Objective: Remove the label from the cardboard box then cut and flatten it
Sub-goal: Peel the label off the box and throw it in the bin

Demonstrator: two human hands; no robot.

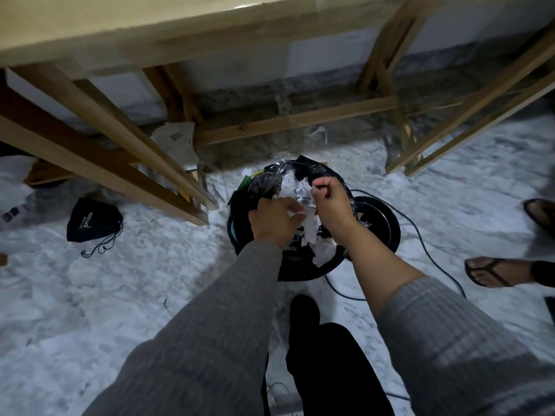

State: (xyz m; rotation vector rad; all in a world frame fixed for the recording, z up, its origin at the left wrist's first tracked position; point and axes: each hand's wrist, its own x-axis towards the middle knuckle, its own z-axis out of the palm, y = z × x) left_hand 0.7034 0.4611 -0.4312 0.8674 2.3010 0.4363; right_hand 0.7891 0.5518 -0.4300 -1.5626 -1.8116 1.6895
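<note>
Two hands over the bin: left hand grip released above paper scraps; right hand clenched.

White marbled floor; a pale wooden table with slanted legs stands beyond the hands, dimly lit.

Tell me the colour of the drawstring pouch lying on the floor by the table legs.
Black, with light lettering printed on it; the drawstring pouch shows only in the head view.
</note>
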